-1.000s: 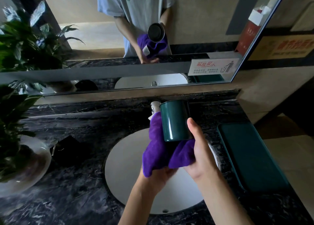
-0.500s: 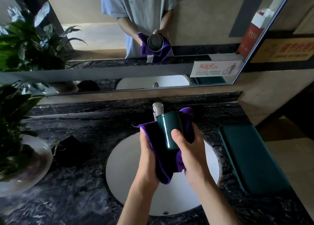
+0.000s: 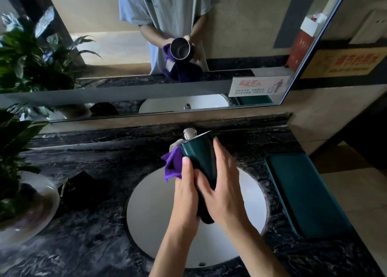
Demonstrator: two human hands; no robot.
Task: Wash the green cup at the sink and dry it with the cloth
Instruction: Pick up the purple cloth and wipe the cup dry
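Observation:
The green cup is held above the white sink, tilted with its mouth toward the mirror. My right hand wraps around its lower body. The purple cloth is pressed against the cup's left side by my left hand, and a dark end of the cloth hangs below both hands. The chrome tap stands just behind the cup. In the mirror the cup's steel inside shows.
A dark marble counter surrounds the sink. A potted plant in a white bowl stands at the left, with a small black object beside it. A green tray lies at the right. The mirror runs along the back.
The cup has tipped from upright to leaning away from me. My right hand moved down over its base, and the cloth bunched up under my left hand on the cup's left side.

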